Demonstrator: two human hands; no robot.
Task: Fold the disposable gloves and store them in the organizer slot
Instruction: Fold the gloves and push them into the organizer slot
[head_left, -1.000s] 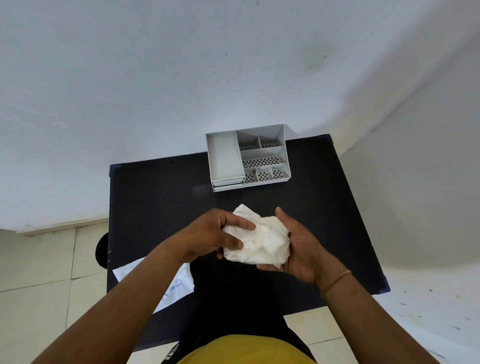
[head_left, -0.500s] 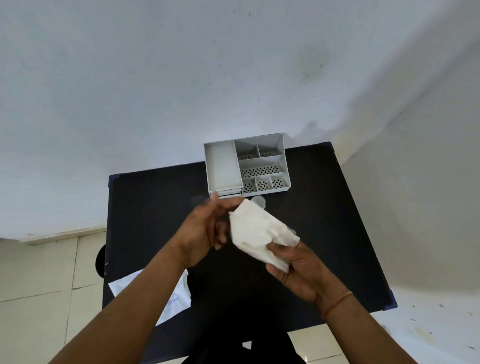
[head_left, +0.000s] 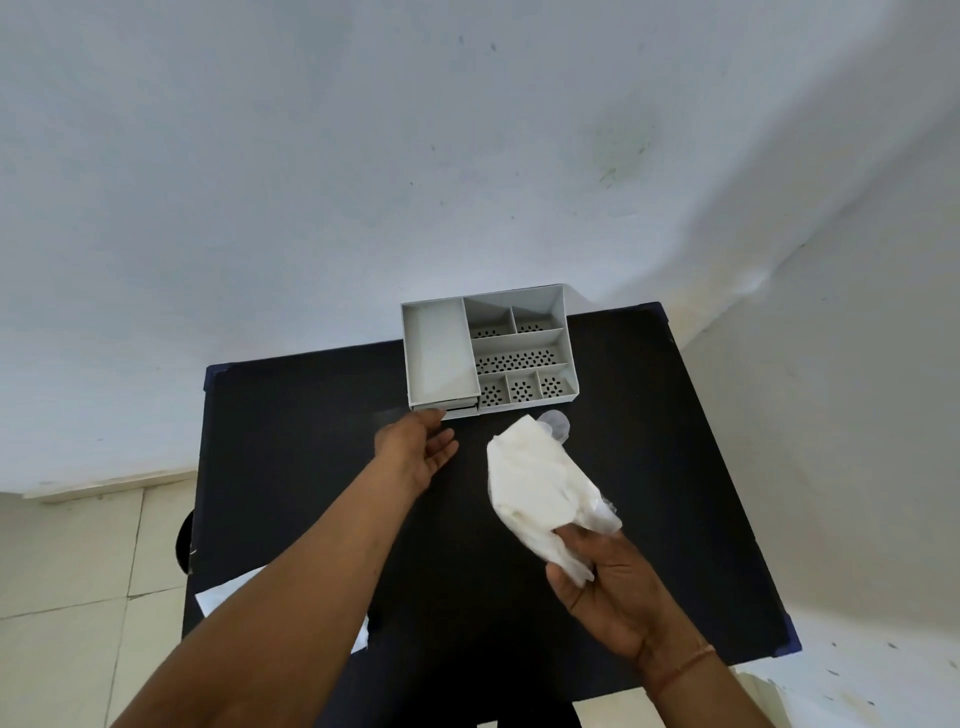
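Note:
A bundle of folded white disposable gloves (head_left: 535, 480) is held up over the black table (head_left: 291, 447) by my right hand (head_left: 605, 587), which grips its lower end. A clear glove tip sticks out at the bundle's top. My left hand (head_left: 415, 447) holds nothing, fingers apart, and reaches to the front left corner of the grey organizer (head_left: 439, 353). Its fingertips are at the small drawers under the organizer's long left slot. The organizer has several smaller perforated compartments on the right, all without contents.
A white sheet of paper (head_left: 228, 597) lies at the table's near left, partly under my left forearm. The organizer stands at the table's far edge against a pale wall. Tiled floor shows to the left.
My left hand let go of the glove bundle and moved forward to the organizer's front. My right hand alone now holds the bundle, shifted right and nearer to me.

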